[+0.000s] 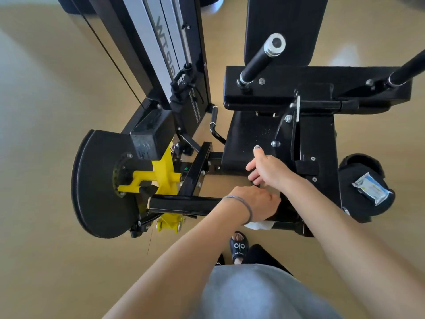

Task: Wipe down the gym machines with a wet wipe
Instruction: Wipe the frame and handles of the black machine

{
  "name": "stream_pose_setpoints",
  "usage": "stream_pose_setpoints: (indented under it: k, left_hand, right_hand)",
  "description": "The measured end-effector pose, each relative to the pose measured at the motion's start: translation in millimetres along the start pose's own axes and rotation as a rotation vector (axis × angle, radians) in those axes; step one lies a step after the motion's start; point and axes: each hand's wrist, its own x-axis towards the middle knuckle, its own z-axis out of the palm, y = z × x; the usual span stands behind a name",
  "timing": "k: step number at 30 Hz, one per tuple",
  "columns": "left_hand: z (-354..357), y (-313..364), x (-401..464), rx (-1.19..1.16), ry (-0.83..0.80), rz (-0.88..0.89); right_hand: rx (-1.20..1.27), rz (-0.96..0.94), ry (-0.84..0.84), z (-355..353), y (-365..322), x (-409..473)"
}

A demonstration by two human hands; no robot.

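Note:
A black gym machine fills the view, with a padded seat [246, 134] and a black steel bar [184, 204] across the front. My left hand [255, 203] is curled over that bar and holds a white wet wipe [258, 225], which peeks out under the wrist. My right hand [268, 168] grips the front edge of the seat, thumb up on the pad and fingers curled under it. A pack of wet wipes [371, 188] lies on a round black pad [358, 166] at the right.
A black disc [99, 183] with yellow fittings [164, 173] sits at the left. The weight stack tower [165, 54] rises behind it. Two black handles [259, 58] stick up above the seat. Tan floor [46, 111] surrounds the machine. My sandalled foot [239, 246] stands below the bar.

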Motion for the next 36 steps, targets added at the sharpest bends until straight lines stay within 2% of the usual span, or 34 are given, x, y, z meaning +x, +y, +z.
stream_pose_setpoints:
  k: [2,5,8,12,15,18,20,23,25,28,30,32,36]
  left_hand:
    - [-5,-5,3,-0.132,-0.102,-0.07]
    - [-6,-40,-13,-0.129,-0.125,-0.032]
    - [9,-71,-48,-0.116,0.066,-0.011]
    - [32,-106,-90,0.015,0.311,0.001]
    - [44,-150,-120,0.049,0.371,-0.073]
    - [47,-170,-125,-0.04,0.427,-0.139]
    - [39,-172,-119,-0.197,0.323,-0.237]
    - [20,-181,-98,-0.236,-0.091,-0.306]
    - [7,-186,-83,-0.213,-0.339,-0.29]
    - [-3,-191,-59,-0.563,-0.577,-0.4]
    - [11,-200,-42,-0.705,-0.617,-0.34]
    - [31,-211,-29,-0.698,-0.618,-0.287]
    - [66,-235,-7,-0.66,-0.372,-0.269]
  right_hand:
    - [-0.021,0.02,-0.046,-1,0,4]
    - [-0.083,0.024,-0.117,1,0,5]
    - [-0.108,0.018,-0.159,6,2,8]
    - [-0.1,-0.009,-0.182,22,-3,10]
    - [-0.131,-0.04,-0.24,36,-8,6]
    - [-0.22,-0.074,-0.413,52,-15,-4]
    - [-0.223,-0.09,-0.486,63,-23,-10]
    - [-0.271,-0.174,-0.525,79,-35,-10]
    - [-0.292,-0.172,-0.533,85,-42,-5]
    - [-0.302,-0.127,-0.547,95,-51,7]
    - [-0.316,-0.082,-0.574,102,-58,15]
    - [-0.355,-0.047,-0.599,110,-66,25]
    - [-0.352,0.014,-0.623,127,-75,45]
